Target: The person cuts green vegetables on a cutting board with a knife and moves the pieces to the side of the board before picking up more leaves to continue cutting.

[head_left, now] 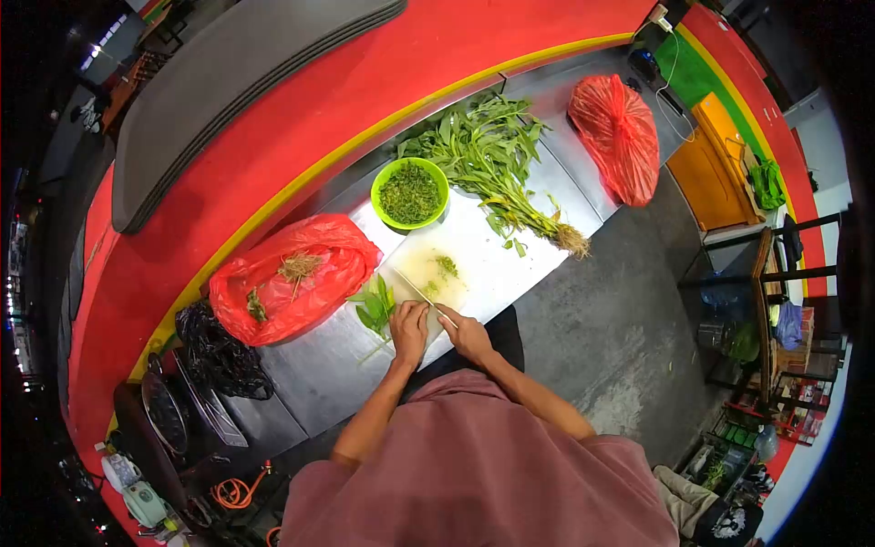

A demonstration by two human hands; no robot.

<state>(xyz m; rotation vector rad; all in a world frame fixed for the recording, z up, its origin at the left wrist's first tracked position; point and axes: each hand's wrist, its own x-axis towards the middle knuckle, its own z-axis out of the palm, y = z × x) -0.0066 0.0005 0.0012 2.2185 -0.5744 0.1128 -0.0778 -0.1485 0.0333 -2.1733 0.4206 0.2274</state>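
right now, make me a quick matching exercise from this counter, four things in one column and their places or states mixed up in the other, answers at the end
Things:
1. bowl
2. knife
3. black plastic bag
4. closed red bag

Places and states:
A. crumpled, next to the open red bag
B. to the right of the leafy bundle
C. holding chopped greens
D. in the right hand

Right pairs: 1-C, 2-D, 3-A, 4-B
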